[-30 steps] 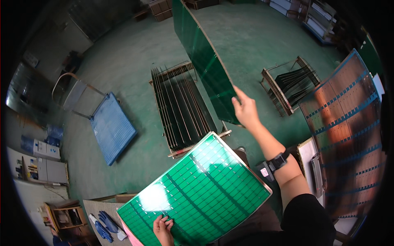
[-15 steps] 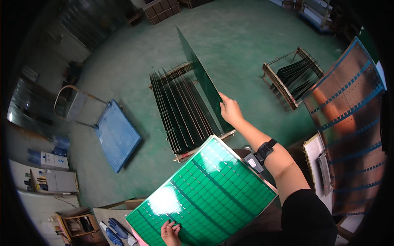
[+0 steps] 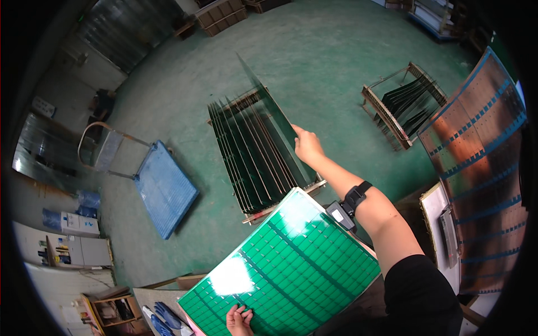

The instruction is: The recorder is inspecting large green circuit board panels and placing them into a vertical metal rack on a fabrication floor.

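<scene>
My right hand grips the near upper edge of a thin dark green panel. The panel stands on edge in the right part of a slotted rack, its far corner rising above the others. Several similar dark panels stand in a row to its left. Close to me lies a stack of bright green circuit board panels with a grid pattern and glare on top. My left hand is over the stack's lower edge, fingers curled together; anything pinched in them is too small to make out.
A blue platform trolley stands at left. Another rack with dark panels is at far right, beside a large copper-coloured sheet with blue strips. Blue gloves lie at lower left. Wooden crates stand at the back.
My right hand has lowered the dark green panel further into the rack and moved slightly left. My left hand keeps its curled pose over the stack. The view has shifted a little.
</scene>
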The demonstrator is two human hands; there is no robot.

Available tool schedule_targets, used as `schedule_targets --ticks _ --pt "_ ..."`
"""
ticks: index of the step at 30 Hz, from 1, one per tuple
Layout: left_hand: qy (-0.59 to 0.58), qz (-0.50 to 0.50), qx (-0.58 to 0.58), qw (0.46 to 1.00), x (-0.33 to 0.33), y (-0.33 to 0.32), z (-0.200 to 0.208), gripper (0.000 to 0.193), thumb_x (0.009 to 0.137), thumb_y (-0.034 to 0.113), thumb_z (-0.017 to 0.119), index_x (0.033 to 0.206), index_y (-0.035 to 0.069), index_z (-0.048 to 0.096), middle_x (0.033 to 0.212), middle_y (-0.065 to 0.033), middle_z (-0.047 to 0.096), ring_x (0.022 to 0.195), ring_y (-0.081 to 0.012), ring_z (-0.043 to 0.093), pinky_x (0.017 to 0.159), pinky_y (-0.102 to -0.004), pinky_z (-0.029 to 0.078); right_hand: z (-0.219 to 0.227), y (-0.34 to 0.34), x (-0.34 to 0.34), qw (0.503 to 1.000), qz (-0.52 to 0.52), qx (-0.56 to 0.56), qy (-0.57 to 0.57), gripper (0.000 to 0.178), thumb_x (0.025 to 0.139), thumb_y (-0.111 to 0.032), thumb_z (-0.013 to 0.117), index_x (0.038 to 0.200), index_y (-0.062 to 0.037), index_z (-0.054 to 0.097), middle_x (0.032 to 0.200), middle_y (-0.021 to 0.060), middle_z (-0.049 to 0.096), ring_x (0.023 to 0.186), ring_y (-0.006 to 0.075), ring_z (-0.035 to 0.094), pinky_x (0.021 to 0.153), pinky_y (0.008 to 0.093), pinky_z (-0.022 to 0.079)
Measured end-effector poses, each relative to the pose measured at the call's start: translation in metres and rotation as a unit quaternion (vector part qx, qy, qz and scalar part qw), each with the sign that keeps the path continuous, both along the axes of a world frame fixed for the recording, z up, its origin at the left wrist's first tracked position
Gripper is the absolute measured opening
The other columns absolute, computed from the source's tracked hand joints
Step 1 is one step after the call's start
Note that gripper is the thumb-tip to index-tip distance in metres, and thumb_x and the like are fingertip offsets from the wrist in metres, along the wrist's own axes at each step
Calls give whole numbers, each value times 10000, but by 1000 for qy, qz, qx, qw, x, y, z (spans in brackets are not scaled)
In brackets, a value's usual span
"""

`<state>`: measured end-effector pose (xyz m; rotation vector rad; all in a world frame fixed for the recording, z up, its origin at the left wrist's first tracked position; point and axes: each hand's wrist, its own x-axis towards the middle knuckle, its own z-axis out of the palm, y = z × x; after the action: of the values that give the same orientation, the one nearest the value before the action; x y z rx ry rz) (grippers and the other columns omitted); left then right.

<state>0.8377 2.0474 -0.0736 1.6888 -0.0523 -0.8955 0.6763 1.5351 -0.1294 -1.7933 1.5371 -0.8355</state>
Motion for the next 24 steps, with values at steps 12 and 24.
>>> schedule_targets --ticks 12,24 --pt "6 16 -6 1000 -1 0 0 346 936 101 482 1254 -30 446 1121 -139 577 878 -164 580 797 -288 497 2 -1 2 1000 -14 -6 -1 449 803 -16 501 1240 -117 525 911 254 618 867 409 600 806 468 488" --pt "10 25 -6 1000 1 1 -2 334 934 102 489 1243 -22 464 1092 -125 595 864 -155 588 789 -290 501 -2 -13 -19 998 -61 9 -12 449 811 -27 511 1242 -151 527 1004 221 618 957 396 580 859 460 469"
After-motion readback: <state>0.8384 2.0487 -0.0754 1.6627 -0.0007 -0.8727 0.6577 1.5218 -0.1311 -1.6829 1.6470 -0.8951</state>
